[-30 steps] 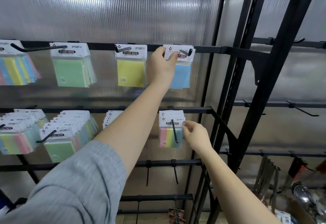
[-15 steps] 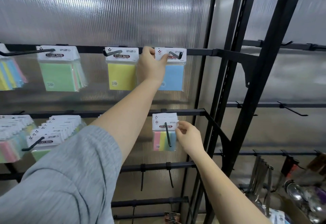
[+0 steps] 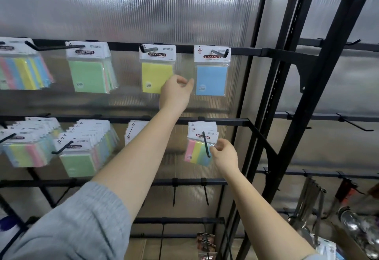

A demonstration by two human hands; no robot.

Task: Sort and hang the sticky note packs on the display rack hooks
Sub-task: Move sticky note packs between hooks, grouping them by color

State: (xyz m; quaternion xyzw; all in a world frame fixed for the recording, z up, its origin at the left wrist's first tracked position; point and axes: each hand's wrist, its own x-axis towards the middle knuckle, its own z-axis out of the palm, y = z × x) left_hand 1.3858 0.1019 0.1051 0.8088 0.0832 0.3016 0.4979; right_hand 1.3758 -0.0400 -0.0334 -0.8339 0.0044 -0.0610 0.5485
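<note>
A blue sticky note pack (image 3: pixel 211 77) hangs alone on the top row's right hook (image 3: pixel 221 52). My left hand (image 3: pixel 176 91) hovers just left of its lower edge, fingers loosely curled, holding nothing, partly covering the yellow pack (image 3: pixel 156 75). On the second row a striped pink, yellow, green and blue pack (image 3: pixel 198 151) hangs on a long hook (image 3: pixel 206 144). My right hand (image 3: pixel 224 154) pinches the right edge of that pack.
More packs hang on the top row: a green pack (image 3: pixel 89 75) and a multicolour bundle (image 3: pixel 22 73). Thick bundles (image 3: pixel 82 149) fill the second row's left hooks. Bare hooks (image 3: pixel 205 192) sit lower down. Black rack uprights (image 3: pixel 291 87) stand right, metal utensils (image 3: pixel 356 222) beyond.
My left hand let go of the blue pack's header at the top hook and dropped down to its lower left. My right hand stays at the striped pack.
</note>
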